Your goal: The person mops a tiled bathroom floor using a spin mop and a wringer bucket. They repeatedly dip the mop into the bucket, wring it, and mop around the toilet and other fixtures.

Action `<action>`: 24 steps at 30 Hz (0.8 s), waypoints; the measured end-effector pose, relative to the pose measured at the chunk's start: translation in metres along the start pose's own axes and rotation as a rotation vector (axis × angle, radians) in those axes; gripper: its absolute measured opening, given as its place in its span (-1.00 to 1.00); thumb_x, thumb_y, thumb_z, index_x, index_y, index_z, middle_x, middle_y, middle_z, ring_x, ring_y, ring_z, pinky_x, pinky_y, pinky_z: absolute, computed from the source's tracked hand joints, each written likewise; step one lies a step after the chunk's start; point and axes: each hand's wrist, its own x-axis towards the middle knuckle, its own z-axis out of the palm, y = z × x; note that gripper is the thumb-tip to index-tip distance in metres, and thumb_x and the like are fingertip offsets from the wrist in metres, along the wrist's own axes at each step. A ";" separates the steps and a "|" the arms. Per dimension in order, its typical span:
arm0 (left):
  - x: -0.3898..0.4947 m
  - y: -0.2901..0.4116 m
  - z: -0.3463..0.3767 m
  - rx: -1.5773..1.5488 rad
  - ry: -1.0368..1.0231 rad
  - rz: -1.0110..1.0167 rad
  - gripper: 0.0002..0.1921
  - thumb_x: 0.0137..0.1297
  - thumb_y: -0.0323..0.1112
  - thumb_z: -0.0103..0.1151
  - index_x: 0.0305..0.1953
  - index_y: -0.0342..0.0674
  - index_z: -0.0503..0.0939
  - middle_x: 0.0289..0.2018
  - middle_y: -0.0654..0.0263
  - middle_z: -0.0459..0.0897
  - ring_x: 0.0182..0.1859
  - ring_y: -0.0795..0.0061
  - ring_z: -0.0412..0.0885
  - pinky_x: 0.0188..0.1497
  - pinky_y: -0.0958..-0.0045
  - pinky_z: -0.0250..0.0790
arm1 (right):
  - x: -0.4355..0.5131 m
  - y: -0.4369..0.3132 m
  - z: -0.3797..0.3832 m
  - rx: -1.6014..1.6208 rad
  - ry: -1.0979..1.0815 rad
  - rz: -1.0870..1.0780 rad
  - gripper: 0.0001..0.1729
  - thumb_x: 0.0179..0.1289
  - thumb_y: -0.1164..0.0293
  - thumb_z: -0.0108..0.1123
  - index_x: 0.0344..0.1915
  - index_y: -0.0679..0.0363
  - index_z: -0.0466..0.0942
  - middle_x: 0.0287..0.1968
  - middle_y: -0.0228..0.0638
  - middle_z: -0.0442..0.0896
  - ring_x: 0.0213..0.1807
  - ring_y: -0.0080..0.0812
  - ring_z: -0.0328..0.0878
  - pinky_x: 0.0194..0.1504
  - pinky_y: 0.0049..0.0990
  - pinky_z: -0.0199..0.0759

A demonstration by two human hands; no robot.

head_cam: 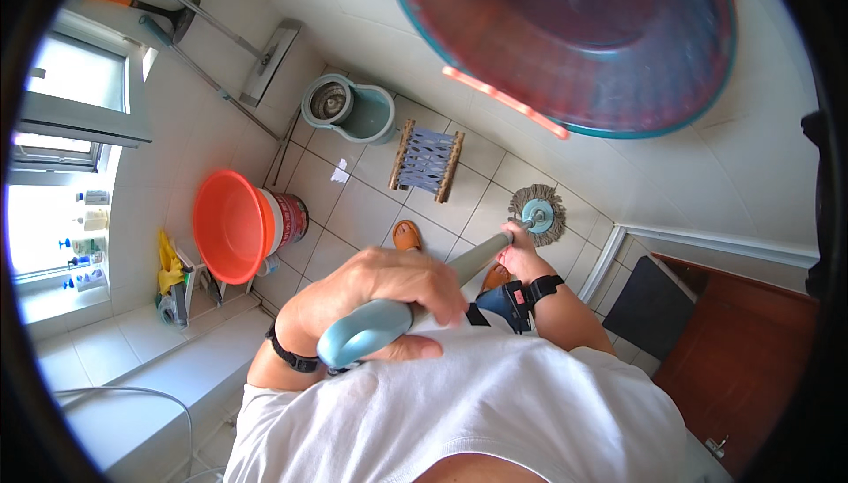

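Observation:
My left hand is curled loosely around the upper end of a mop handle, just beyond its light-blue looped grip. Farther down the shaft, my right hand grips the handle close to a joint. The handle slants away from my chest to a round mop head with a light-blue disc and grey-brown strands, which is on the tiled floor to the right of my feet. A black strap is around each wrist.
A spin-mop bucket, a small woven stool and white scraps are on the floor. An orange basin stands at left. A large translucent basin looms at upper right. A brown door is at lower right.

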 end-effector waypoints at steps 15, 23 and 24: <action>-0.043 -0.040 -0.130 0.160 -0.177 -0.125 -0.68 0.15 -0.15 0.36 -0.18 -0.18 0.56 -0.20 0.23 0.58 -0.15 0.15 0.59 -0.14 0.22 0.46 | 0.029 0.016 0.077 0.118 0.096 -0.055 -0.80 0.27 0.26 0.14 -0.37 0.11 0.39 -0.46 -0.37 0.50 -0.42 -0.42 0.53 -0.29 -0.37 0.50; -0.044 -0.042 -0.140 0.137 -0.214 -0.178 -0.72 0.17 -0.24 0.35 -0.18 -0.25 0.58 -0.08 0.18 0.61 -0.04 0.16 0.59 -0.01 0.24 0.46 | 0.048 0.011 0.085 0.121 0.118 -0.005 -0.86 0.17 0.36 0.14 -0.31 0.10 0.40 -0.40 -0.38 0.51 -0.35 -0.37 0.54 -0.15 -0.27 0.51; -0.043 -0.043 -0.140 0.143 -0.204 -0.152 -0.73 0.16 -0.26 0.35 -0.18 -0.25 0.58 -0.09 0.17 0.62 -0.05 0.16 0.59 -0.01 0.24 0.46 | 0.047 0.012 0.085 0.118 0.113 0.005 -0.85 0.15 0.35 0.17 -0.29 0.09 0.42 -0.36 -0.39 0.54 -0.30 -0.36 0.57 -0.08 -0.24 0.52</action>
